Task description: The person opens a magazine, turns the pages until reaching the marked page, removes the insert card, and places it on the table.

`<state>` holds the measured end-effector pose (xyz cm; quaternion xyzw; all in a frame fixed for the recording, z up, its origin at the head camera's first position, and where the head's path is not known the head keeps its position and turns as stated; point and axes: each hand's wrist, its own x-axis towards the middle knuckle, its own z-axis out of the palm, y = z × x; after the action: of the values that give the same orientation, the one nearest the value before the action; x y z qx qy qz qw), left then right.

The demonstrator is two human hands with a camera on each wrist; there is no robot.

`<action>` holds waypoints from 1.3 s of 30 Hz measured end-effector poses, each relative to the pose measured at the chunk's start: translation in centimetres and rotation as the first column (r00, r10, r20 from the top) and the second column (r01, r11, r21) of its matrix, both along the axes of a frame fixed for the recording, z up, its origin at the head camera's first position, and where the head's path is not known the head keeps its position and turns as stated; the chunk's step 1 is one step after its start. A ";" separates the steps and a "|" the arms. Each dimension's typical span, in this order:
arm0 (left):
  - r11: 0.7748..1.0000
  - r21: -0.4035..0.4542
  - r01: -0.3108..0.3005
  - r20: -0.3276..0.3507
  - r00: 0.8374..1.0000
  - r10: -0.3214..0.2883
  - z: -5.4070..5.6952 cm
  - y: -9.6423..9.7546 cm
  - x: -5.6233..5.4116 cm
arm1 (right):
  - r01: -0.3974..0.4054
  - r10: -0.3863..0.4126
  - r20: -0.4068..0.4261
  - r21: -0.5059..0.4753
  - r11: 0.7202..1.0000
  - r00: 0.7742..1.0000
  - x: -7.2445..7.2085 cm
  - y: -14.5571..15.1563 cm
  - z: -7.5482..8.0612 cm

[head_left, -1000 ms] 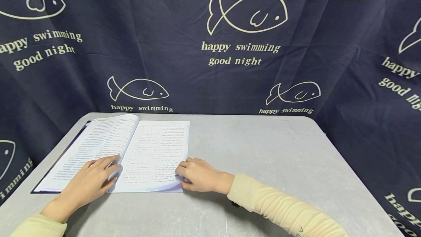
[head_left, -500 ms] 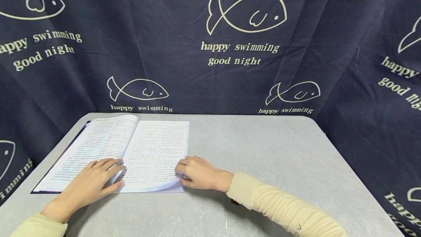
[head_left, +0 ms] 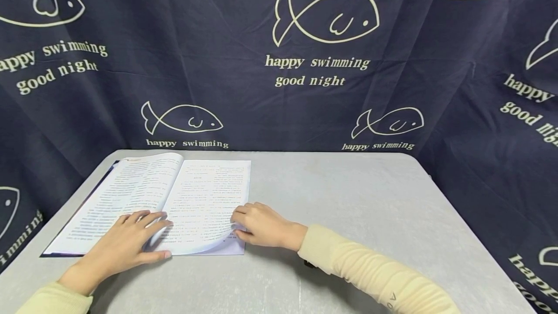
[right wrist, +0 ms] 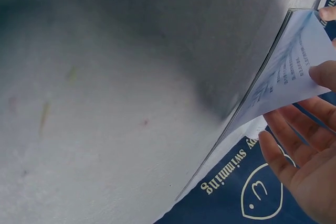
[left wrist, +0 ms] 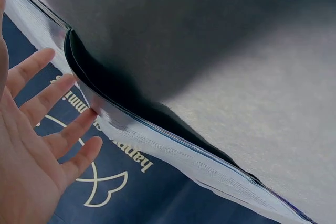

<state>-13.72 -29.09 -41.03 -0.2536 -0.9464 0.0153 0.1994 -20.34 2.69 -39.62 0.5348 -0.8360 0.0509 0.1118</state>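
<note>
An open book [head_left: 205, 188] of printed pages lies at the left of the table in the head view. My left hand [head_left: 126, 239] rests across its fold near the bottom edge, fingers spread and mostly straight, the thumb by the lower edge. From the left wrist, that hand [left wrist: 39, 145] shows its fingertips along the book's edge, where the spine bows up. My right hand [head_left: 263, 227] pinches the lower right corner of the right page. In the right wrist view the thumb lies under the lifted page [right wrist: 289, 66] and the fingers are on its other side.
A pale grey table [head_left: 348, 197] extends to the right of the book. Navy cloth [head_left: 244, 81] with fish outlines and lettering hangs behind it and at both sides. The book's dark cover edge [head_left: 83, 207] shows along its left.
My left hand has slid a little to the right over the fold, its thumb spreading outward. The right hand has moved slightly up and left, lifting the page corner and baring more of the sheet beneath.
</note>
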 end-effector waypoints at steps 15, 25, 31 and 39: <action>0.999 -0.025 -0.019 0.034 0.999 0.020 -0.1 0.3 -0.1 | 0.054 -0.055 -0.021 -0.056 0.997 0.998 -0.1 -0.3 0.5; 1.000 -0.020 -0.015 0.033 0.999 0.015 0.0 0.3 -0.2 | 0.093 -0.093 0.002 -0.079 0.993 0.996 -0.1 -0.6 0.5; 1.000 -0.013 -0.017 0.061 0.998 0.017 0.1 0.2 -0.2 | 0.104 -0.104 0.006 -0.093 0.990 0.995 -0.2 -0.6 0.6; 1.000 -0.005 -0.010 0.072 0.997 0.010 0.2 -0.1 -0.2 | 0.111 -0.110 0.016 -0.100 0.989 0.994 -0.2 -0.5 0.6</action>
<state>-13.93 -29.16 -40.80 -0.2496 -0.9542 0.0092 0.1646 -20.53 2.23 -39.05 0.4810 -0.8613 0.0896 0.1369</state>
